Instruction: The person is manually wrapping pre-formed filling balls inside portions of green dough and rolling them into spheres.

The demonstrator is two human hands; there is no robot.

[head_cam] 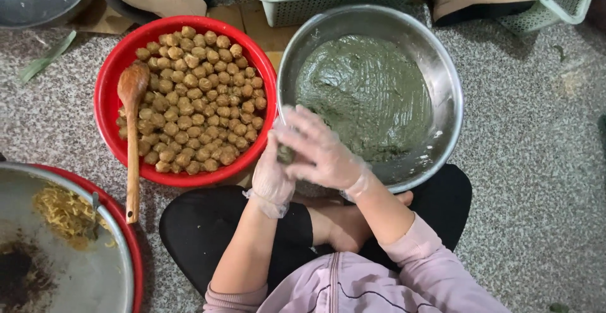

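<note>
Your right hand (322,149) lies cupped over left hand (273,177), dough lump (285,155) pressed btwn palms; steel dough bowl (449,108) just ahead, nearer R.

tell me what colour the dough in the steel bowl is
Dull grey-green dough, seen best from the head view.

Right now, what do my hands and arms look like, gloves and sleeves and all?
The left hand and the right hand each wear a thin, clear, crinkly disposable plastic glove, loose and bunched at the wrist. The pale pink sleeves are pushed up toward the elbows, leaving the forearms bare.
</note>
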